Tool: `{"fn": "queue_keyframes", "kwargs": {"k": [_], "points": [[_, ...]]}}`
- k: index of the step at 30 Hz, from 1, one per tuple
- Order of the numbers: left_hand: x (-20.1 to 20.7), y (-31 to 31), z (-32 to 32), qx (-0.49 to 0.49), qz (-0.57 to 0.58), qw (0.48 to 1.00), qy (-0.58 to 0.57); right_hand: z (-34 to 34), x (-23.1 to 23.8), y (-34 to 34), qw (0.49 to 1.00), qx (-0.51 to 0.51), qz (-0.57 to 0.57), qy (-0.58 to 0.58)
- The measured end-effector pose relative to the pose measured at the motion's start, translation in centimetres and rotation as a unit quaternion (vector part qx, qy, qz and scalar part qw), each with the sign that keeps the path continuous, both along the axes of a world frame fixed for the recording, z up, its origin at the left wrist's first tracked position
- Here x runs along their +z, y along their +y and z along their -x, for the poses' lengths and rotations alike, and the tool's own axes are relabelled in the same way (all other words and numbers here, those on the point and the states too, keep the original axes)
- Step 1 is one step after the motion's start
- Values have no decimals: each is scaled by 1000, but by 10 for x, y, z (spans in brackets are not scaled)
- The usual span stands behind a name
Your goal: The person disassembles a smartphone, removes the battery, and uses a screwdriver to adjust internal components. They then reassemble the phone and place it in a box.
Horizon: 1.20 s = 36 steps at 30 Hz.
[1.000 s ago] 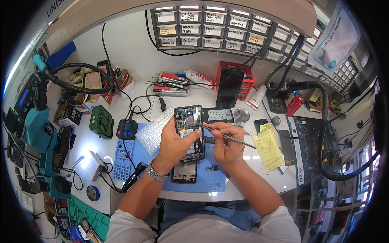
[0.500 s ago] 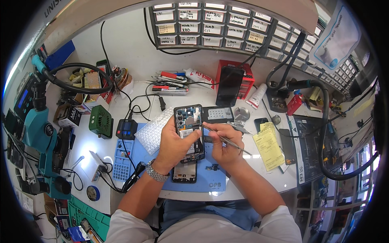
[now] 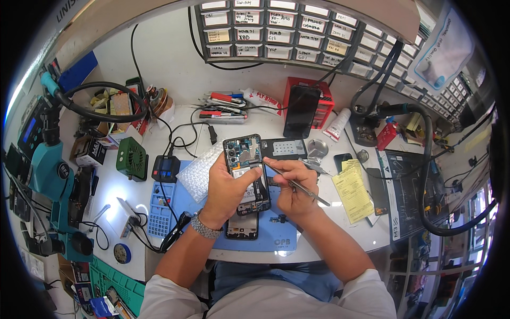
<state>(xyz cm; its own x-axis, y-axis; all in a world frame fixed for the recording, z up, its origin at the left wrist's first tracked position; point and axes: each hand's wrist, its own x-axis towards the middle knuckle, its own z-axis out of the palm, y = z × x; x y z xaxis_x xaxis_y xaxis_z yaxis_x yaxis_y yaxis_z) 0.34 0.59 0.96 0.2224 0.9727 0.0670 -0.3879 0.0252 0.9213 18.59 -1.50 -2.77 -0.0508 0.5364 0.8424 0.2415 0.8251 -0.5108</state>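
Where drawers (image 3: 280, 36) overlook a white bench (image 3: 356, 240), left hand (image 3: 225, 186) clasps phone (image 3: 245, 154), right hand (image 3: 297, 185) pinches metal tool (image 3: 317, 197).

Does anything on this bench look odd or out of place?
The phone in the left hand stands out: its back is off, leaving its insides bare. The yellow slips to the right lie askew, unevenly overlapped. I see no spill.
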Motion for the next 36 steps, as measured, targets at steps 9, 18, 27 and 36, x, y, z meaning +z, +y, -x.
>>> {"fn": "queue_keyframes", "kwargs": {"k": [9,18,27,36], "points": [[0,0,0,5,0,1000,4,2,-2,-2,1000,19,11,10],[1,0,1,4,4,1000,-2,2,-4,-3,999,21,16,24],[1,0,0,4,0,1000,-5,1,2,-6,1000,8,23,14],[1,0,-1,20,-6,1000,-1,-4,-3,-12,992,5,57,-112]]}}
